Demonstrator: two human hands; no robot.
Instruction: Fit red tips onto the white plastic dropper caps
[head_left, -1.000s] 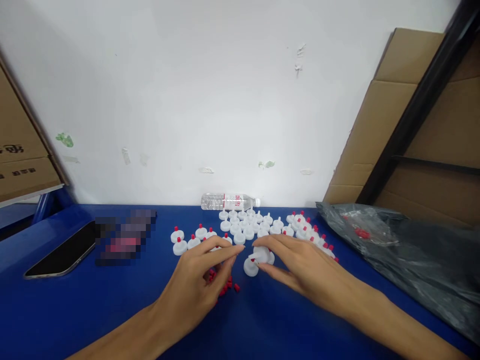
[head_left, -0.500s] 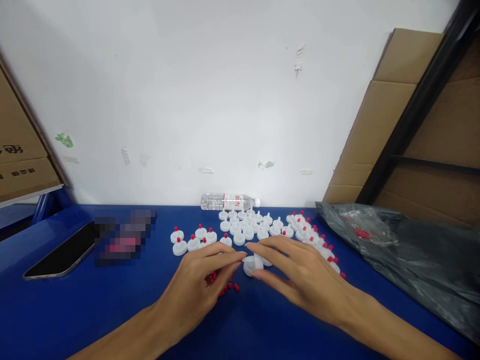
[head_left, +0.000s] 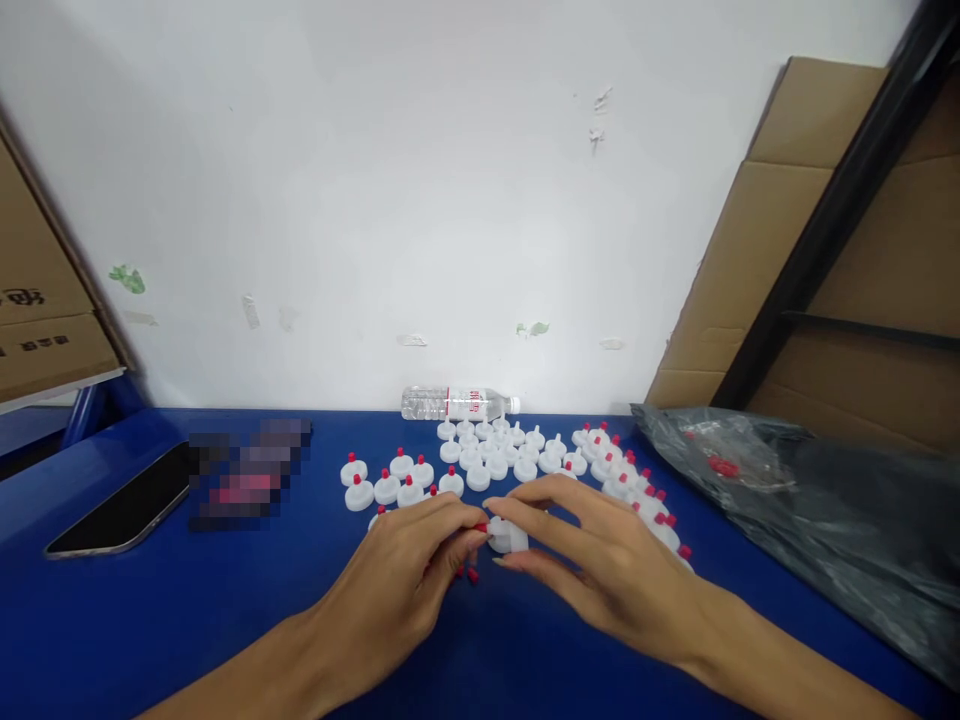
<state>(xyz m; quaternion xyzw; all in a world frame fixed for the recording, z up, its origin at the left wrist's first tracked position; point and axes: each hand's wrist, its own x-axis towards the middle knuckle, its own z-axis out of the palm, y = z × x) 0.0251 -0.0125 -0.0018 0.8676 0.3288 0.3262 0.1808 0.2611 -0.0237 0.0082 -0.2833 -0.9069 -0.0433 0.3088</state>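
In the head view, my left hand (head_left: 420, 560) pinches a small red cap (head_left: 481, 527) between thumb and fingertips. My right hand (head_left: 600, 560) grips a white nozzle lid (head_left: 518, 539), tipped on its side with its spout pointing left. The red cap is at the spout's tip; whether it is seated there I cannot tell. Another white piece shows just behind the held lid. A few loose red caps (head_left: 472, 576) lie below my left hand, which partly hides them. White lids with bare spouts (head_left: 478, 477) stand in a cluster behind my hands.
Red-tipped white lids stand in a left group (head_left: 359, 493) and a right group (head_left: 602, 467). A clear bottle (head_left: 427, 403) lies against the wall. A phone (head_left: 124, 505) is at left, a dark plastic bag (head_left: 847, 510) at right. Cardboard (head_left: 765, 230) leans beside a black frame.
My left hand has brought the red cap into view at the spout's tip. The held lid has turned slightly, and my right hand's fingers have shifted around it.
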